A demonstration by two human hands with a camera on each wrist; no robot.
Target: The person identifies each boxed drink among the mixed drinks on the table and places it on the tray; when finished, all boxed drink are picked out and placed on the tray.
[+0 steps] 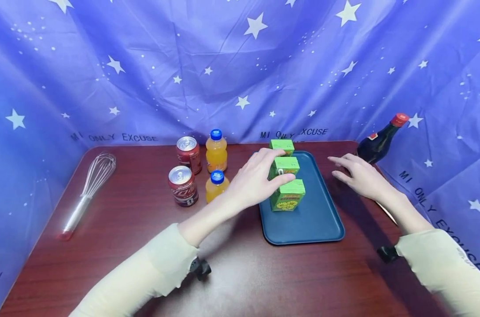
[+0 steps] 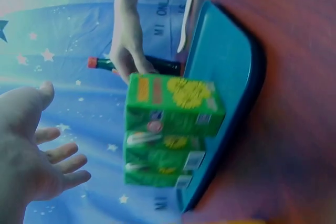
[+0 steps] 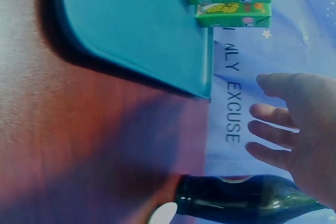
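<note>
Three green juice cartons (image 1: 286, 201) stand in a row on the left part of a dark blue tray (image 1: 319, 215). My left hand (image 1: 253, 178) is beside them, its fingers and thumb apart. The left wrist view shows a gap between that hand (image 2: 31, 145) and the cartons (image 2: 173, 98). To the right of the tray, my right hand (image 1: 360, 176) is raised with its fingers loosely extended, holding nothing. Just behind it stands a dark glass bottle (image 1: 376, 143) with a red cap, its lower part hidden by the hand in the head view.
Left of the tray are two red drink cans (image 1: 183, 187) and two orange juice bottles (image 1: 216, 154) with blue caps, the nearer partly covered by my left arm. A whisk (image 1: 90, 187) lies far left. A slim white object (image 2: 186, 22) lies near the dark bottle. Starry blue cloth (image 1: 208, 88) encloses the table.
</note>
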